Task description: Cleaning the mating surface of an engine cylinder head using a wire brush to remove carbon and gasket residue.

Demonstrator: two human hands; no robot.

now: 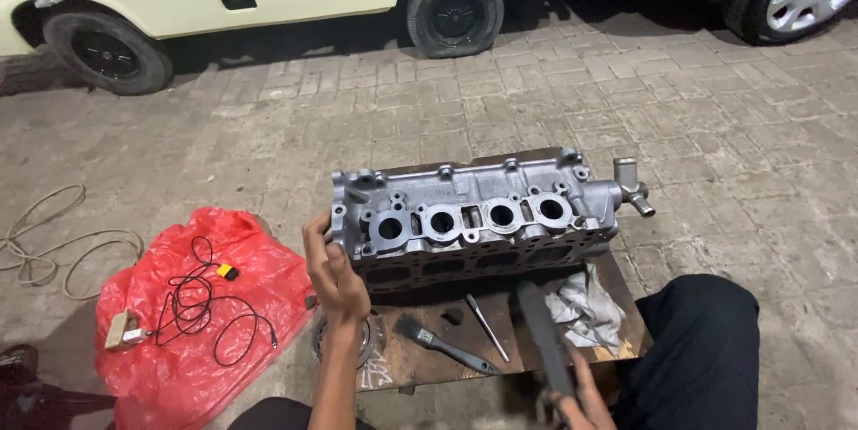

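Left hand [335,274] spread against the cylinder head [474,215] end on the wooden board [429,358]; right hand [581,394] grips a dark flat tool [541,336] — brace firmly, stroke flat.

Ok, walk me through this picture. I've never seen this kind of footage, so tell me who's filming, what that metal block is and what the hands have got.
The camera sits on a person's head and looks down at their own two hands. On a low wooden board on brick paving stands a grey metal engine cylinder head. The left hand steadies its end. The right hand grips a long dark flat tool; its type is unclear. On the board lie a small brush, a thin metal rod and a grey rag. Beside it is a red plastic bag with black wires on it. Parked cars stand behind.
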